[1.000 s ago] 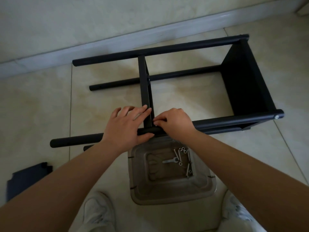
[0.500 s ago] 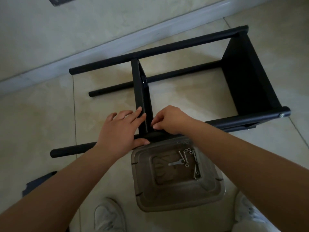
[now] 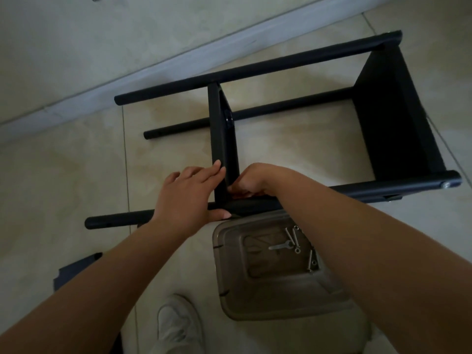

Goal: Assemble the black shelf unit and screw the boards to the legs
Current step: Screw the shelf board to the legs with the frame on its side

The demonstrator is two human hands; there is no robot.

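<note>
- Both hands are sitting slightly higher on the middle board (image 3: 223, 139) than before.
- Left hand (image 3: 189, 192) is pressing straight fingers against it.
- Right hand (image 3: 251, 181), at three o'clock of it, is pinching at the board-leg (image 3: 245, 205) joint.

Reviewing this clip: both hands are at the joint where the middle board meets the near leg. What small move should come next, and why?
Probably keep the left hand bracing the middle board against the near leg while the right hand, its fingers curled at that corner, seats or turns a screw there. I cannot see a screw in those fingers; if there is none, take one from the lid, where screws and a small wrench lie.
</note>
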